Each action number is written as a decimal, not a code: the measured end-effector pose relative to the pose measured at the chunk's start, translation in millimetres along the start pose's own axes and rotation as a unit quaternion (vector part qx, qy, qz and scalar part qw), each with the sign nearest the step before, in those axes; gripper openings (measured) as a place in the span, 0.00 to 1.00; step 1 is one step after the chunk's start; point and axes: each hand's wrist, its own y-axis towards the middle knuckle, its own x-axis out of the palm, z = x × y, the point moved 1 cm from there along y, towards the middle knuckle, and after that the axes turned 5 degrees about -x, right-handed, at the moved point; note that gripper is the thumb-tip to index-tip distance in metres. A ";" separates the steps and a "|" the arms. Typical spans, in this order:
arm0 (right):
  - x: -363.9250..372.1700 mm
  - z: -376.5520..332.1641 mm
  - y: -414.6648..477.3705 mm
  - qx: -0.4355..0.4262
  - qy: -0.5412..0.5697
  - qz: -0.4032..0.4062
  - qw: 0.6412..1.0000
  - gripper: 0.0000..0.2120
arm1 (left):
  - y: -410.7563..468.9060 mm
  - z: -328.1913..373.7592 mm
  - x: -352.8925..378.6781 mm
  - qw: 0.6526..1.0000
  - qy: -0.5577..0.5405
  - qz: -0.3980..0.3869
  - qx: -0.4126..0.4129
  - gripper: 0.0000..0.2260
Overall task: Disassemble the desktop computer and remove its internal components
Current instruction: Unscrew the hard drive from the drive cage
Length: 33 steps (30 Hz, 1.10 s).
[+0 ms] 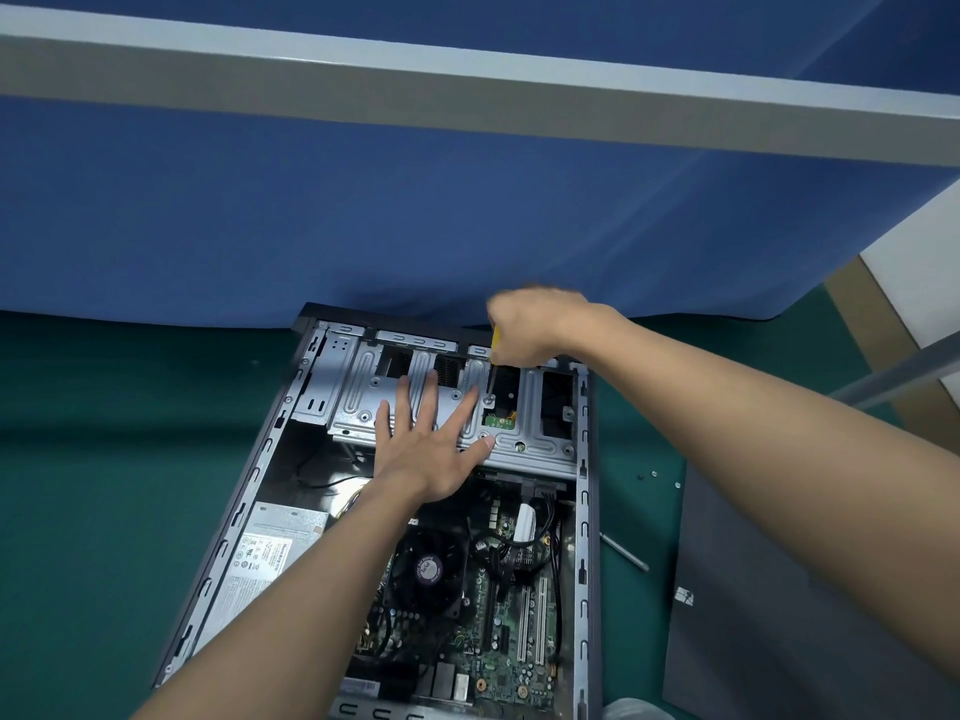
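An open desktop case lies on its side on the green mat. My left hand rests flat with spread fingers on the silver drive cage at the far end of the case. My right hand grips a yellow-handled screwdriver held upright, its dark shaft reaching down to the cage near a small green board. Closer to me lie the motherboard, the black CPU fan and the silver power supply.
The grey side panel lies flat to the right of the case. Loose screws and a metal rod-like tool sit on the green mat between them. A blue partition stands right behind the case.
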 end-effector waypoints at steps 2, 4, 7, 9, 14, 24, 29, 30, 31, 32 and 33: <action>1.7 -1.1 0.5 0.021 -0.001 0.003 1.000 0.21 | 0.0 0.0 0.2 1.000 -0.002 -0.001 -0.001 0.30; 2.2 -1.0 0.3 0.028 -0.020 0.033 0.999 0.19 | 0.0 0.2 0.3 1.000 -0.003 0.000 -0.002 0.30; -0.1 0.2 -0.4 0.013 -0.007 0.024 1.000 0.05 | 0.3 0.1 0.4 1.000 -0.003 0.003 0.000 0.30; -2.4 0.1 -1.0 0.014 0.016 0.002 1.000 0.03 | 0.7 -0.1 0.7 1.000 -0.004 0.005 0.001 0.30; 2.7 -2.0 -1.4 0.027 -0.041 0.070 0.996 0.17 | 0.9 -0.4 1.3 1.000 -0.003 0.005 0.000 0.30; 2.9 2.4 1.0 0.034 -0.034 0.026 0.998 0.16 | 1.0 -0.6 1.7 1.000 0.000 0.010 0.000 0.30; -1.3 1.3 0.5 0.009 0.020 -0.018 1.000 0.04 | 1.0 -1.3 2.5 1.000 -0.003 0.011 0.000 0.30; -1.2 0.6 0.0 0.008 0.008 -0.026 1.000 0.06 | 1.0 -1.5 2.6 1.000 -0.002 0.011 0.000 0.30; 0.3 -0.4 -0.6 0.010 -0.011 -0.029 0.999 0.14 | 1.1 -1.5 2.7 1.000 -0.001 0.010 0.000 0.30; 1.2 -1.1 -1.2 0.016 -0.027 -0.022 0.999 0.19 | 1.4 -1.4 2.7 1.000 0.000 0.009 0.000 0.30; 1.7 -1.1 -1.3 0.022 -0.040 -0.005 0.999 0.21 | 1.5 -1.2 2.8 1.000 0.001 0.009 -0.001 0.30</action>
